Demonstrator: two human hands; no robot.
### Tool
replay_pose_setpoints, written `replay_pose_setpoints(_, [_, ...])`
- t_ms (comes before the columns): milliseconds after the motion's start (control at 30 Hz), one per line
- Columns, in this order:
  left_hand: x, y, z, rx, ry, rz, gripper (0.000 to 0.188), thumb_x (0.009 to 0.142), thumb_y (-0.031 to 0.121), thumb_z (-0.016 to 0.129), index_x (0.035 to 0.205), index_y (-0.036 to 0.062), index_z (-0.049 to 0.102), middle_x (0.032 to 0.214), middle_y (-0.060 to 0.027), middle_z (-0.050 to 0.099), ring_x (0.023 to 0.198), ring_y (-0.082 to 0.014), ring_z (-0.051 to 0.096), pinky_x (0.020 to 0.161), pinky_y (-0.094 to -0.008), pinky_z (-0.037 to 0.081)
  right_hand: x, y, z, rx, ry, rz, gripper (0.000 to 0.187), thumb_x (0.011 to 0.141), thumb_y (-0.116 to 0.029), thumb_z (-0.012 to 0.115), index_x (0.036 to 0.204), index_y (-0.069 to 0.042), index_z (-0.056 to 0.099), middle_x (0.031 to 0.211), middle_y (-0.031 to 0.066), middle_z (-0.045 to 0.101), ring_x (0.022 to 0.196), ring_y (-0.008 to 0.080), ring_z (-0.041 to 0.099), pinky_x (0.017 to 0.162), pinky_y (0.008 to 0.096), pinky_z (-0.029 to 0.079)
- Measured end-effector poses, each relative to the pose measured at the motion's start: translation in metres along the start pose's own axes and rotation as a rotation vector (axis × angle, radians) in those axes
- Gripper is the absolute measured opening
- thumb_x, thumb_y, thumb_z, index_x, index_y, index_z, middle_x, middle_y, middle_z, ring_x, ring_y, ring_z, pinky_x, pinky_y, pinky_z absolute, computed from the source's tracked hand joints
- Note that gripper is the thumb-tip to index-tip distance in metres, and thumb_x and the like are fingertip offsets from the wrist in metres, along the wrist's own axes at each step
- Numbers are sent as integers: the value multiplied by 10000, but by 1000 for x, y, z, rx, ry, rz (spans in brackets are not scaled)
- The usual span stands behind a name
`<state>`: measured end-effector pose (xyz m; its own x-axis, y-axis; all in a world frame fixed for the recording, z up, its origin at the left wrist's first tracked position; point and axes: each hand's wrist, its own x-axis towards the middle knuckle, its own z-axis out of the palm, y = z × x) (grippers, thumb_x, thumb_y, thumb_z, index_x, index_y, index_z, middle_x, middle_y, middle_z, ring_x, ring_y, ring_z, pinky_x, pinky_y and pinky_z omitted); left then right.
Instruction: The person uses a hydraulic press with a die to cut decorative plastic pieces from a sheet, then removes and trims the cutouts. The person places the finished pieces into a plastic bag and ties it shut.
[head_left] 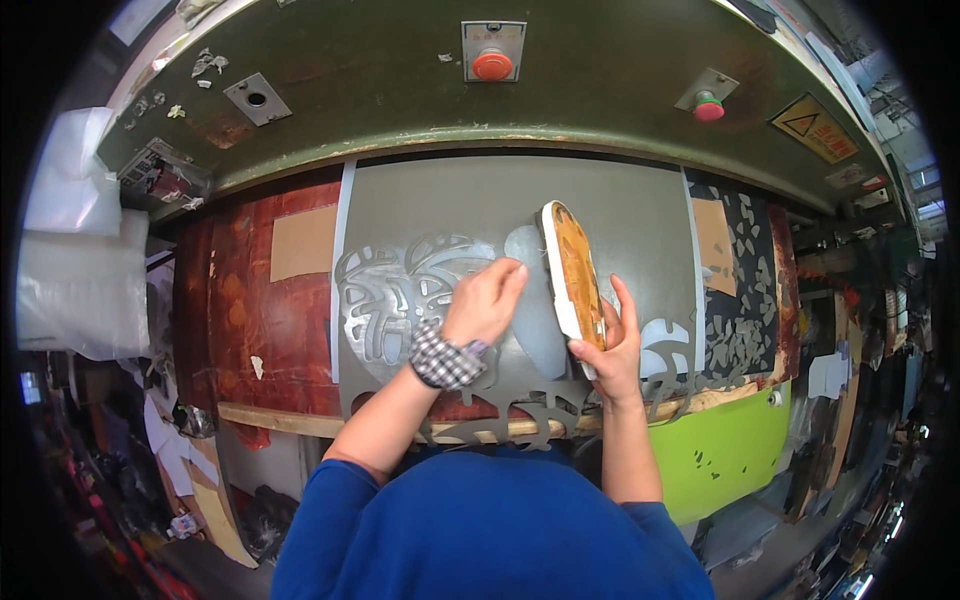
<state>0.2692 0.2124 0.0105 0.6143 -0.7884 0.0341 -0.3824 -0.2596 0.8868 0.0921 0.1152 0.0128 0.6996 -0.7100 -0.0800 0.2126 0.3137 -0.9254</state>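
A grey sheet (pixel 450 200) with cut-out shapes lies on the bed of a green press. My right hand (pixel 612 345) holds an oval cutting die (pixel 572 270) with a white rim and a brown wooden face, tipped up on its edge over the sheet. My left hand (pixel 487 300) has its fingers pinched on the sheet just left of the die, beside an oval hole (pixel 535 320) left by a cut. A checked cuff (pixel 445 358) is on my left wrist.
The press head (pixel 400 70) carries two red buttons (pixel 492 65) (pixel 708 108) and a yellow warning sign (pixel 812 128). A reddish-brown board (pixel 265 300) lies left of the sheet. Grey offcuts (pixel 738 330) lie on the right. White wrapped bundles (pixel 80 250) stand far left.
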Motion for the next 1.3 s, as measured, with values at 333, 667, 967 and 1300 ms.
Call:
replay_pose_setpoints(333, [22, 6, 48, -273, -14, -34, 408, 1029, 337, 393, 831, 3, 517, 584, -118, 500, 490, -235, 539, 506, -340, 449, 2, -1, -20, 298, -1, 62, 999, 700, 32, 743, 1503, -43, 152, 1309, 259, 506, 1157, 279, 571, 992, 362, 462])
replay_pose_setpoints(667, [10, -36, 8, 385, -27, 5, 308, 970, 254, 483, 820, 14, 602, 637, -178, 623, 662, -410, 621, 641, -491, 496, -11, -11, -76, 466, 198, -214, 760, 762, -78, 671, 1417, 18, 299, 1352, 246, 438, 1244, 363, 497, 1152, 530, 290])
replay_pose_setpoints(967, [24, -34, -12, -122, -278, -394, 207, 953, 216, 602, 912, 14, 613, 558, -24, 582, 436, -72, 532, 377, -246, 414, -46, -28, -171, 1320, 342, -373, 903, 669, -258, 814, 1436, -89, 369, 1448, 262, 258, 1327, 512, 193, 1133, 566, 302])
replay_pose_setpoints(1300, [1, -25, -6, 455, 58, 194, 318, 862, 116, 654, 1177, 158, 654, 767, -88, 586, 651, -278, 580, 610, -377, 484, -52, -14, -116, 519, 486, -366, 830, 809, -298, 710, 1481, -72, 277, 1418, 266, 358, 1249, 416, 460, 1064, 501, 426])
